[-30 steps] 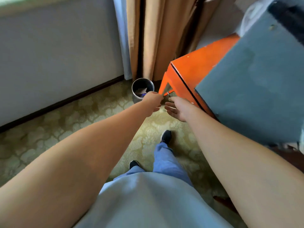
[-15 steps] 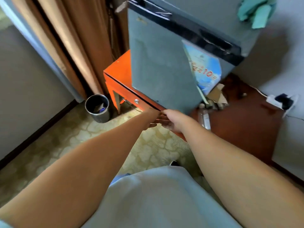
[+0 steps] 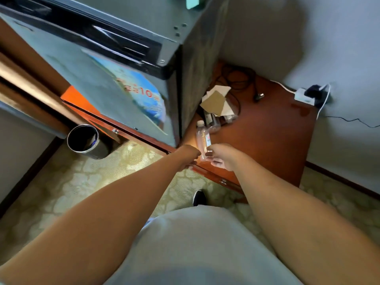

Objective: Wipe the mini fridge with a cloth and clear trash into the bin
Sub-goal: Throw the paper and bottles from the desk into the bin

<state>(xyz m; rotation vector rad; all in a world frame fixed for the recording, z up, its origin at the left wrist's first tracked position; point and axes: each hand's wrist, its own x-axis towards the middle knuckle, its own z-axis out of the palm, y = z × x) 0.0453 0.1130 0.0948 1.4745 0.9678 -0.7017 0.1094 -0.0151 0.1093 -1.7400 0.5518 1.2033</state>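
The grey mini fridge [image 3: 98, 83] with a blue sticker on its door stands on an orange stand [image 3: 75, 96]. A teal cloth [image 3: 192, 0] lies on the fridge's top, cut off by the frame edge. A round metal bin [image 3: 84, 140] stands on the carpet at the left. A clear plastic bottle [image 3: 202, 136] lies on the brown wooden cabinet [image 3: 271, 136] just right of the fridge. My right hand [image 3: 223, 157] pinches the bottle's near end. My left hand [image 3: 189, 156] sits beside that end, fingers loosely curled, holding nothing that I can see.
Cardboard and paper scraps [image 3: 216, 101] and more clear bottles [image 3: 214, 122] lie behind the bottle against the fridge's side. A black cable and plug [image 3: 259, 96] and a white power strip [image 3: 304, 96] lie farther back. Curtains hang at the left.
My view swung right from the bin to the cabinet beside the fridge. Both hands moved from near the bin to the lying bottle, and my right hand took hold of its end.
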